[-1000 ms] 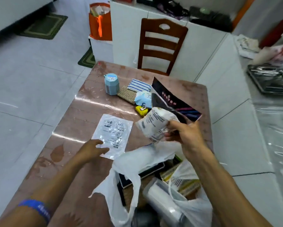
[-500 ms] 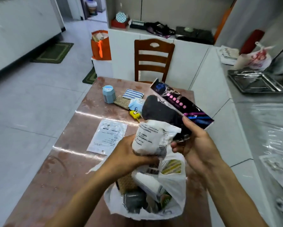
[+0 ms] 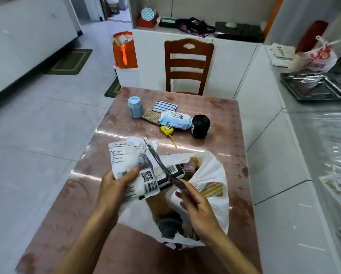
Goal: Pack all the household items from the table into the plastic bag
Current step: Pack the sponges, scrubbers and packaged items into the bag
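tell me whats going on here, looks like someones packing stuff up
A person is packing household items into a white plastic bag on a table. The left hand holds a white printed packet and the right hand holds a flat dark package edge-on, both over the open bag, which already holds several things. Still out at the far end: a blue canister, a wipes pack, folded cloths, a yellow tape measure and black yarn.

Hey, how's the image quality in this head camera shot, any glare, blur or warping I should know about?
Head view: bright glare streaks cross the glossy table; wide-angle warping bends the floor tiles and counter edges outward; the left hand and the white pouch are fairly sharp, its small print unreadable; the dark flat packet in the right hand is edge-on and slightly smeared.
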A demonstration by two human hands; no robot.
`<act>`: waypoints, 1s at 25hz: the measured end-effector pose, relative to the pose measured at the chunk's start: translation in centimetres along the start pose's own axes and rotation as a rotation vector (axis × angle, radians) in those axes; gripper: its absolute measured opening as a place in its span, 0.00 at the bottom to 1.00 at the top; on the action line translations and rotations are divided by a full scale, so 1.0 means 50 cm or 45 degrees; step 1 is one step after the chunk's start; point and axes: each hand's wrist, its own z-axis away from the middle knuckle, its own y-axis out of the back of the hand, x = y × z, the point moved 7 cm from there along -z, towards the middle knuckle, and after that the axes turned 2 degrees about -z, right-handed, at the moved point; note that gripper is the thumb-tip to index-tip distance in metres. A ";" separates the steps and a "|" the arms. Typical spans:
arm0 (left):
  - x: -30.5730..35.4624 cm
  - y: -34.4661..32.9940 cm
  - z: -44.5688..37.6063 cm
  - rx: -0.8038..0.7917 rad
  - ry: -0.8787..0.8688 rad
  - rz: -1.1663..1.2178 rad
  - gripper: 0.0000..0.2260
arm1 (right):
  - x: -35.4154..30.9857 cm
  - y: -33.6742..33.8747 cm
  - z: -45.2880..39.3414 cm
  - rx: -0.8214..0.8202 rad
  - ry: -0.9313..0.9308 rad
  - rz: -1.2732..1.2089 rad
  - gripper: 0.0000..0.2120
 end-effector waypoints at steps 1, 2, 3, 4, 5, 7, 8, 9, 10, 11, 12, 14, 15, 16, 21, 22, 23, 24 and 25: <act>0.001 0.011 -0.009 0.000 -0.019 -0.060 0.08 | -0.009 0.013 -0.009 0.004 0.141 0.166 0.15; 0.000 0.019 -0.017 0.000 -0.030 -0.098 0.07 | -0.015 0.030 -0.020 0.007 0.240 0.325 0.16; -0.001 0.024 -0.023 0.002 -0.040 -0.124 0.07 | -0.012 0.048 -0.034 -0.008 0.251 0.452 0.18; -0.001 0.027 -0.029 0.003 -0.057 -0.149 0.06 | -0.002 0.067 -0.045 -0.027 0.181 0.623 0.21; -0.001 0.026 -0.032 -0.002 -0.073 -0.173 0.06 | 0.015 0.085 -0.050 -0.064 0.069 0.867 0.24; 0.002 0.017 -0.033 -0.035 -0.113 -0.216 0.06 | 0.050 0.120 -0.047 -0.136 -0.195 1.386 0.30; 0.007 0.010 -0.028 -0.071 -0.150 -0.229 0.06 | 0.056 0.133 -0.042 -0.150 -0.255 1.525 0.31; 0.013 -0.002 -0.022 -0.118 -0.193 -0.238 0.07 | 0.055 0.141 -0.043 -0.151 -0.249 1.584 0.32; 0.022 -0.017 -0.014 -0.175 -0.235 -0.248 0.07 | 0.048 0.140 -0.044 -0.158 -0.215 1.601 0.34; 0.028 -0.037 -0.004 -0.242 -0.263 -0.249 0.08 | 0.042 0.136 -0.048 -0.158 -0.178 1.633 0.38; 0.030 -0.061 0.004 -0.316 -0.276 -0.248 0.08 | 0.030 0.135 -0.053 -0.123 -0.134 1.681 0.45; 0.022 -0.112 0.016 -0.433 -0.277 -0.294 0.08 | 0.006 0.143 -0.056 0.005 -0.114 1.725 0.52; 0.015 -0.137 0.019 -0.468 -0.292 -0.351 0.09 | -0.005 0.159 -0.056 0.045 -0.138 1.733 0.50; 0.008 -0.159 0.022 -0.491 -0.309 -0.406 0.10 | -0.012 0.181 -0.055 0.036 -0.202 1.713 0.46; -0.013 -0.208 0.033 -0.400 -0.516 -0.497 0.15 | -0.050 0.307 -0.018 0.082 -0.573 0.945 0.15; -0.007 -0.210 0.034 -0.359 -0.634 -0.602 0.15 | -0.063 0.311 -0.014 0.119 -0.576 0.728 0.09; -0.002 -0.214 0.034 -0.319 -0.764 -0.726 0.18 | -0.079 0.307 -0.014 0.154 -0.551 0.487 0.07; -0.004 -0.223 0.033 -0.314 -0.900 -0.866 0.21 | -0.094 0.302 -0.016 0.196 -0.511 0.280 0.06; -0.013 -0.240 0.033 -0.360 -1.050 -1.037 0.24 | -0.108 0.298 -0.021 0.243 -0.467 0.150 0.07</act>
